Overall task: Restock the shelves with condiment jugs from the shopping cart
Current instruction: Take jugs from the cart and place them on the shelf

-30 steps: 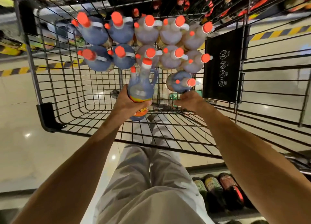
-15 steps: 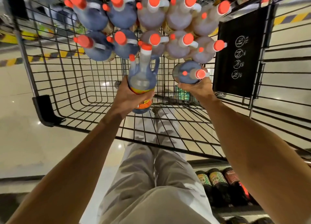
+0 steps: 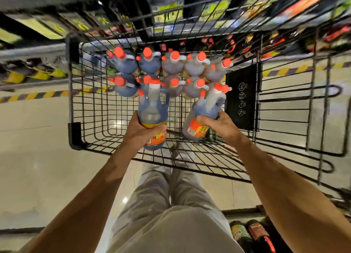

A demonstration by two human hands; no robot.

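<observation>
Orange caps mark every jug in view. Your left hand point(image 3: 141, 133) has its fingers and thumb curled round the lower body of the left jug point(image 3: 152, 111), across its orange label. This jug stands upright over the middle of the shopping cart point(image 3: 74, 134), neck pointing at the cart's far end. Your right hand point(image 3: 221, 126) grips the right jug point(image 3: 208, 108) in the same way, thumb across the front just above the label and fingers wrapped behind it. This jug tilts, its cap leaning towards the black panel point(image 3: 241, 98) on the cart's right wall. The two held jugs are near each other but apart, with bare wire grid visible between them. How high either is above the cart floor cannot be told.

The remaining jugs point(image 3: 172, 67) stand packed in two rows against the cart's far end, the bluish ones on the cart's left and the brownish ones on its right. Your light trousers point(image 3: 171, 205) show below the cart's near edge. Dark shelf bottles point(image 3: 250, 233) lie to the near right of the cart. A yellow-and-black floor stripe point(image 3: 38, 95) runs off to the cart's left.
</observation>
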